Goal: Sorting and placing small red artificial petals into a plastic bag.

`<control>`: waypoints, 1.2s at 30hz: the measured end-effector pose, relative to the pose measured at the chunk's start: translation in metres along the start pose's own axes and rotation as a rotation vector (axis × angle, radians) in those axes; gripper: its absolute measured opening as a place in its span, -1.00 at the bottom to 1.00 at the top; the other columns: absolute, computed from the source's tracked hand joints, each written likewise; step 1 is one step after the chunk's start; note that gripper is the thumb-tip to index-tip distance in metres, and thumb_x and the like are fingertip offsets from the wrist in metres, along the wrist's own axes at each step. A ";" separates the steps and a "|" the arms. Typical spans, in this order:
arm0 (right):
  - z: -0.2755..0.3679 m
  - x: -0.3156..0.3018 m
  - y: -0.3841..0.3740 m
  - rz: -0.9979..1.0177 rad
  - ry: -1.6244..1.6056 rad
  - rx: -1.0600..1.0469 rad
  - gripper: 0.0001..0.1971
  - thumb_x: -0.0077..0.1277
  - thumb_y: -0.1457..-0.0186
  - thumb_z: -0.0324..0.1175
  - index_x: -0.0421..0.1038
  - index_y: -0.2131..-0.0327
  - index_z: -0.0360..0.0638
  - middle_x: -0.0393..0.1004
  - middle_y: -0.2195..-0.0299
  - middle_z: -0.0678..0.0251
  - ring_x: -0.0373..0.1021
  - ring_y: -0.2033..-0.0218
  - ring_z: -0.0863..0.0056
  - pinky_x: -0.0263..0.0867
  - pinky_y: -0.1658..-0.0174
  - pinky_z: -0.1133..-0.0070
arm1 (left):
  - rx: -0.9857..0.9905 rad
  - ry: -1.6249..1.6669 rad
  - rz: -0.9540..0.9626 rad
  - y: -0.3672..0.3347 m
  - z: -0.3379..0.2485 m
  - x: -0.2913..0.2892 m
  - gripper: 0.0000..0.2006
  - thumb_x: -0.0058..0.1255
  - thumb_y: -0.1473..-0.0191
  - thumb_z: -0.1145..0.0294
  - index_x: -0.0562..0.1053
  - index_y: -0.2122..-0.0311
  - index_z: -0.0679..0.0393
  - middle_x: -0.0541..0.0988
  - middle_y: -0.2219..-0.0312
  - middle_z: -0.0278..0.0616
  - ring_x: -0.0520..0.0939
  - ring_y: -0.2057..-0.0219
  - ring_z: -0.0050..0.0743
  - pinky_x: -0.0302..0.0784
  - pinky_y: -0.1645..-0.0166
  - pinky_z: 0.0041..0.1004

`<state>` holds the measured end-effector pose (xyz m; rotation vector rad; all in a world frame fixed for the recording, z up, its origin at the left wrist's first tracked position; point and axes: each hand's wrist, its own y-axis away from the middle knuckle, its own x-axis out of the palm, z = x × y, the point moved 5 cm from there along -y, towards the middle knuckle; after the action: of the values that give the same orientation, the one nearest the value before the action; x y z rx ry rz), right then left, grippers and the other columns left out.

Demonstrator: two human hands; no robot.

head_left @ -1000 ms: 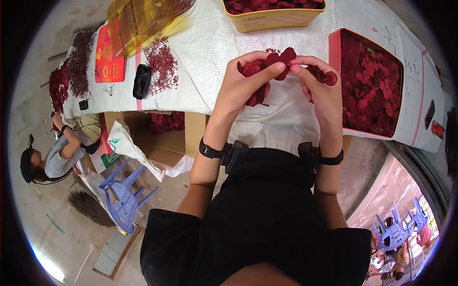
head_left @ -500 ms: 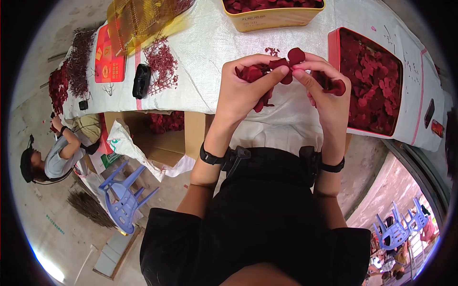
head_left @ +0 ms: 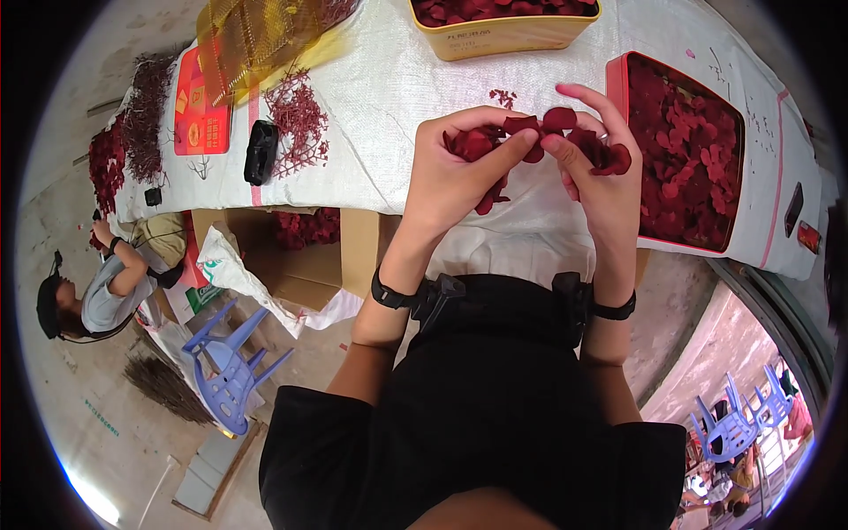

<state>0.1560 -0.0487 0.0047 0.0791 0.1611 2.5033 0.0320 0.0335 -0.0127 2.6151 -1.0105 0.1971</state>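
Note:
Dark red petals (head_left: 478,144) sit in my left hand (head_left: 449,175), whose thumb and forefinger pinch a petal piece over the table. Close beside it, my right hand (head_left: 606,177) holds more dark red petals (head_left: 609,159) in its palm and curled fingers, its forefinger raised. The thumb tips nearly meet, with a round petal (head_left: 558,119) between the hands. Right of my right hand stands a red-rimmed tin (head_left: 618,97) full of loose dark red petals (head_left: 689,159). How the petals join inside my fingers is hidden.
White woven cloth (head_left: 371,97) covers the table. A yellow tin (head_left: 512,42) of petals stands at the far side. Left lie red stems (head_left: 299,119), a black object (head_left: 261,152), a red lid (head_left: 199,110) and yellow netting (head_left: 256,44). A cardboard box (head_left: 358,252) sits below the edge. Another person (head_left: 106,283) is at left.
My right forefinger has lifted away from the pinch. The round petal between the hands has come lower, and both hands have shifted slightly.

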 end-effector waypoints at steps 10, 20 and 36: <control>-0.004 0.001 0.005 -0.013 0.029 -0.263 -0.85 0.13 0.01 -0.59 0.33 0.40 -0.26 0.45 0.42 0.40 0.16 0.58 0.83 0.07 0.55 0.82 | 0.110 -0.111 -0.052 0.011 -0.018 0.005 -0.86 0.07 -0.02 0.60 0.54 0.27 0.27 0.60 0.52 -0.30 0.39 0.69 -0.85 0.20 0.66 -0.76; 0.008 -0.001 0.018 -0.092 0.046 -0.487 -0.80 0.05 0.00 -0.68 0.21 0.48 -0.23 0.44 0.36 0.32 0.20 0.49 0.79 0.11 0.48 0.84 | 0.471 -0.284 -0.073 0.019 -0.033 0.011 -0.82 0.08 0.05 0.67 0.56 0.28 0.27 0.60 0.45 -0.22 0.51 0.60 -0.74 0.30 0.58 -0.74; 0.011 0.000 0.019 -0.187 -0.082 -0.419 -0.88 0.05 -0.05 -0.60 0.29 0.37 -0.27 0.43 0.44 0.34 0.31 0.47 0.73 0.26 0.40 0.76 | 0.150 -0.075 -0.055 0.017 -0.033 0.019 -0.90 0.09 -0.01 0.56 0.54 0.32 0.28 0.57 0.56 -0.29 0.37 0.74 -0.79 0.20 0.68 -0.72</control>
<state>0.1459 -0.0626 0.0182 -0.0066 -0.3732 2.2912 0.0345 0.0213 0.0267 2.8014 -0.9816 0.1679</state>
